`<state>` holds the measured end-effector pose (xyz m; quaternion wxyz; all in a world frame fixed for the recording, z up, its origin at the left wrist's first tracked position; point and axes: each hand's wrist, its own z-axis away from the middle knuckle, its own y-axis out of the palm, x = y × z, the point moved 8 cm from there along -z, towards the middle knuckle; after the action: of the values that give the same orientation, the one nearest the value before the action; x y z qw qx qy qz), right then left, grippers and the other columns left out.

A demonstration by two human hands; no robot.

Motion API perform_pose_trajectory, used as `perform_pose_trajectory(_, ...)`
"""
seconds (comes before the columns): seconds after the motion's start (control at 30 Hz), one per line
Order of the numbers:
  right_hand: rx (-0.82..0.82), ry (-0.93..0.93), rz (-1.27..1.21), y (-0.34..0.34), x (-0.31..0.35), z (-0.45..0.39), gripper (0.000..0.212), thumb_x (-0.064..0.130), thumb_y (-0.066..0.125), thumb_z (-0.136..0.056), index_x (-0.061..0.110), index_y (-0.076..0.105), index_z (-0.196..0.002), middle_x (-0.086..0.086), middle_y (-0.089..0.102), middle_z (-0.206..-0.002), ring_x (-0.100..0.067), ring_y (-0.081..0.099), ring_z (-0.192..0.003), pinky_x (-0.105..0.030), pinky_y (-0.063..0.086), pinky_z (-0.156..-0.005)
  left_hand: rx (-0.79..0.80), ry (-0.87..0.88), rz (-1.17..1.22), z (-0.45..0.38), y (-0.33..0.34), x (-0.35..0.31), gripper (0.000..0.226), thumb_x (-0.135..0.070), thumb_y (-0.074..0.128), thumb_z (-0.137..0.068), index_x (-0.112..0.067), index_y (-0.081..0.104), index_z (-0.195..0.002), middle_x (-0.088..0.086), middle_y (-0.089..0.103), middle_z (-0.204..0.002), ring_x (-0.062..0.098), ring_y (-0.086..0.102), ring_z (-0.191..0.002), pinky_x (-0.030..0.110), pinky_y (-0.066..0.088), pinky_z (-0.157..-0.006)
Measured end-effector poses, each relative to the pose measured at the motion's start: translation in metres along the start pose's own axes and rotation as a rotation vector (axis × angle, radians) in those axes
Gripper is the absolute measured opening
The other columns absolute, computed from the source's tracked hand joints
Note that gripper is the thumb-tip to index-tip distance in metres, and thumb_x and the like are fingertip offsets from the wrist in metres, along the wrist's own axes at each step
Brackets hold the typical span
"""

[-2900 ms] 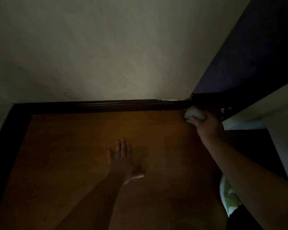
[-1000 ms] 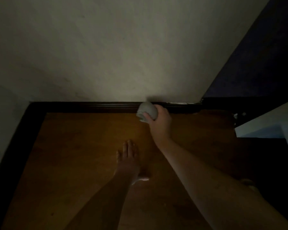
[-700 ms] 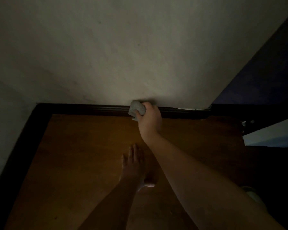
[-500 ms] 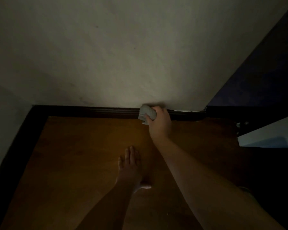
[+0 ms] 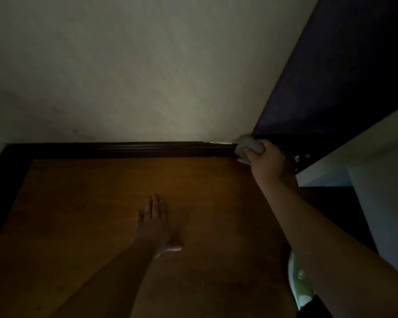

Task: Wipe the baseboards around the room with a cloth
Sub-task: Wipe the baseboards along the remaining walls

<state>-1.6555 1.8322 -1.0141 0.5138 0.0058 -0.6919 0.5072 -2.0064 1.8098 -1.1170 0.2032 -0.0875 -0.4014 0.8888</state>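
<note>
A dark baseboard [image 5: 129,149] runs along the foot of the pale wall ahead, above an orange-brown wooden floor [image 5: 97,203]. My right hand [image 5: 268,162] grips a bunched grey cloth [image 5: 248,146] and holds it against the baseboard's right end, in the corner where the pale wall meets a dark blue wall [image 5: 345,83]. My left hand [image 5: 153,222] lies flat on the floor with straight fingers, palm down, well short of the baseboard. The room is dim.
A second dark baseboard [image 5: 0,180] runs down the left side of the floor. At the right stands a white furniture piece or panel [image 5: 381,184] close to the corner. A green and white piece of clothing [image 5: 300,288] shows under my right forearm.
My right hand slid the cloth rightward along the baseboard, from its middle to the right corner. My left hand stayed flat on the floor.
</note>
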Motion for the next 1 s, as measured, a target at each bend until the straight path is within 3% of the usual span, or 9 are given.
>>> perform_pose_trajectory(0.27,0.011,-0.031,0.011,-0.005,-0.01,-0.001,0.028,0.031,0.069,-0.089,0.015,0.067,-0.113,-0.006,0.067,-0.11,-0.02,0.06,-0.1,-0.028,0.045,-0.081,-0.03,0.011,0.034,0.001,0.002,0.001,0.15,-0.08,0.069,-0.064,-0.003,-0.031,-0.147,0.02,-0.04,-0.151,0.036,-0.028,-0.145,0.056,-0.001,-0.121)
perform_pose_trajectory(0.43,-0.056,0.168,0.052,-0.03,-0.043,0.002,0.037,0.03,0.069,-0.09,0.006,0.063,-0.117,-0.015,0.066,-0.115,-0.033,0.06,-0.107,-0.028,0.039,-0.082,-0.036,0.023,0.045,0.004,-0.001,0.001,0.15,-0.079,0.069,-0.064,-0.004,-0.031,-0.147,0.02,-0.039,-0.153,0.037,-0.028,-0.146,0.057,0.0,-0.121)
perform_pose_trajectory(0.57,0.044,0.054,-0.041,0.028,0.011,0.043,0.031,0.027,0.073,-0.086,0.012,0.065,-0.112,-0.008,0.067,-0.108,-0.027,0.062,-0.099,-0.029,0.044,-0.079,-0.024,0.032,0.04,0.005,-0.004,-0.002,0.15,-0.078,0.069,-0.064,-0.003,-0.032,-0.145,0.022,-0.037,-0.153,0.039,-0.026,-0.146,0.059,-0.001,-0.119)
perform_pose_trajectory(0.67,0.148,0.027,-0.202,0.089,0.065,0.07,0.037,0.025,0.077,-0.083,0.01,0.064,-0.114,-0.009,0.066,-0.109,-0.024,0.061,-0.099,-0.039,0.051,-0.086,-0.023,0.025,0.036,0.005,-0.005,-0.003,0.148,-0.079,0.069,-0.065,-0.001,-0.026,-0.149,0.022,-0.033,-0.156,0.039,-0.024,-0.147,0.059,0.001,-0.12)
perform_pose_trajectory(0.77,0.206,0.003,-0.238,0.13,0.1,0.085,0.038,0.027,0.077,-0.083,0.011,0.063,-0.114,-0.008,0.062,-0.112,-0.022,0.059,-0.1,-0.032,0.049,-0.081,-0.019,0.042,0.03,0.005,-0.002,-0.001,0.146,-0.082,0.064,-0.066,-0.003,-0.027,-0.15,0.021,-0.036,-0.155,0.038,-0.028,-0.146,0.059,-0.001,-0.12)
perform_pose_trajectory(0.87,0.209,-0.004,-0.216,0.138,0.101,0.077,0.033,0.028,0.075,-0.085,0.013,0.063,-0.112,-0.007,0.061,-0.111,-0.018,0.057,-0.097,-0.026,0.043,-0.076,-0.008,0.051,0.044,0.005,-0.002,-0.001,0.147,-0.081,0.065,-0.067,-0.004,-0.031,-0.147,0.021,-0.041,-0.15,0.039,-0.032,-0.143,0.06,-0.004,-0.12)
perform_pose_trajectory(1.0,0.157,-0.01,-0.177,0.118,0.078,0.058,0.03,0.029,0.074,-0.086,0.011,0.063,-0.108,-0.008,0.063,-0.108,-0.021,0.059,-0.098,-0.033,0.05,-0.081,-0.014,0.057,0.043,0.006,-0.004,-0.001,0.147,-0.081,0.064,-0.067,-0.004,-0.032,-0.145,0.02,-0.04,-0.15,0.038,-0.03,-0.144,0.059,-0.004,-0.12)
